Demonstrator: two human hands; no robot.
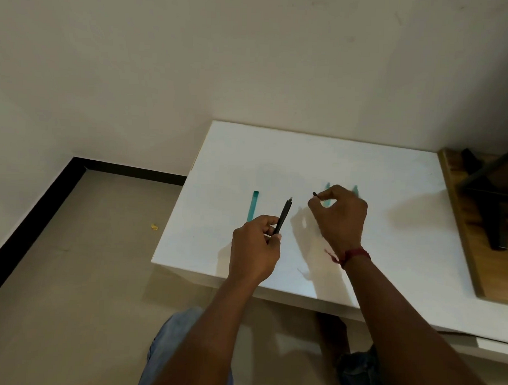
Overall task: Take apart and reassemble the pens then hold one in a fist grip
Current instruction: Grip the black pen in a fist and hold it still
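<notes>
The left hand (255,250) pinches a black pen (285,212) by its lower end, the pen slanting up over the table (389,254). Just right of it, the right hand (339,218) pinches a small dark part (315,194). A teal piece (253,206) lies left of the pen.

1 view covers the scene: the head camera, worn on the person's head. It faces forward and steeply down through a wide-angle lens. The white table (391,174) lies close beneath the lens, within arm's reach, and fills the centre and right of the frame. Both forearms enter from the bottom edge. The left hand (253,250), gripping a black pen (283,216), and the right hand (340,215), pinching a small dark part (316,194), sit near frame centre. The wall (194,60) occupies the upper half. The floor (72,258) occupies the lower left.
</notes>
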